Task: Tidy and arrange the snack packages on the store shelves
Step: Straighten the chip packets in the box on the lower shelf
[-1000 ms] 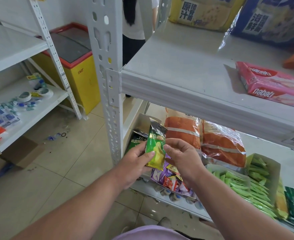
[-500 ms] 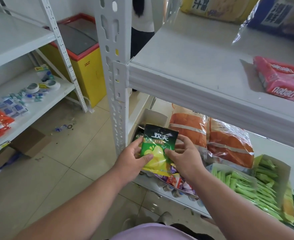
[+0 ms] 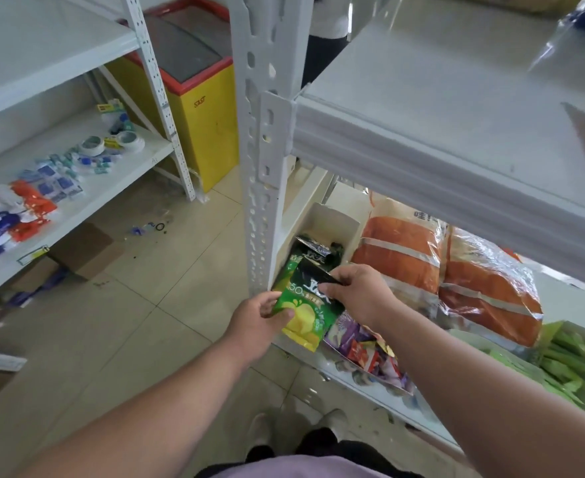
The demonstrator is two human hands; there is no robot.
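Snack packs sit on the low shelf [image 3: 380, 391] of a white rack. Biggest are 2 orange bags [image 3: 456, 281], side by side at the back. Green stick packs [image 3: 567, 360] lie in a box on the right. Near the rack post [image 3: 263, 167], a white box [image 3: 332, 222] holds dark green packs. A pile of small purple & red packs [image 3: 363, 346] lies at the shelf front. Both hands hold 1 green pack w/ a yellow fruit pic [image 3: 306, 310], just in front of the white box. Left hand [image 3: 256, 322] pinches its left edge. Right hand [image 3: 360, 291] pinches its dark top. Both grips are closed on the pack.
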